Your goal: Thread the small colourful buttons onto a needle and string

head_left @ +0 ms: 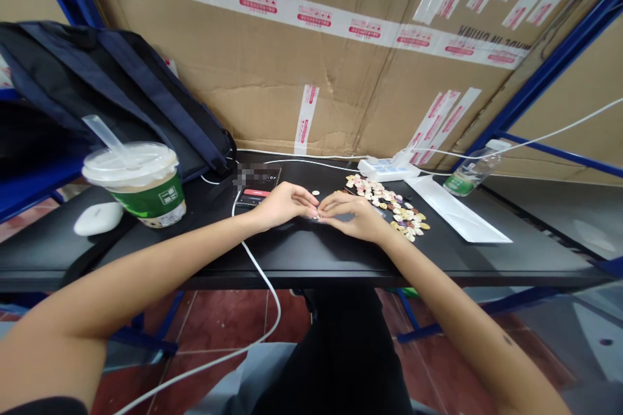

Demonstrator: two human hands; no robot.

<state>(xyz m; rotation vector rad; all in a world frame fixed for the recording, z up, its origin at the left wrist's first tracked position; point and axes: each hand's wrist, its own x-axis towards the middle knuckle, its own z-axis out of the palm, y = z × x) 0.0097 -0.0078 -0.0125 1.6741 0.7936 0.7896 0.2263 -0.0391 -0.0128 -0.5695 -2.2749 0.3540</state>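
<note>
Black flat table (302,260): cluttered
Left hand (285,205), right hand (357,216): fingertips nearly closed, pinching tiny pale piece (316,215), back from front edge
Pinch: slackening could drop it
Multicoloured oval pieces (410,215): right wrist could scatter them

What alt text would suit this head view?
A person's left hand and right hand pinch a tiny, unclear item over a black table, beside scattered multicoloured button-like pieces. To the left: a phone, a lidded cup with a straw, a backpack.

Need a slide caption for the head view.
Left hand and right hand meet at a tiny item over a black table, multicoloured pieces spread nearby.
</note>
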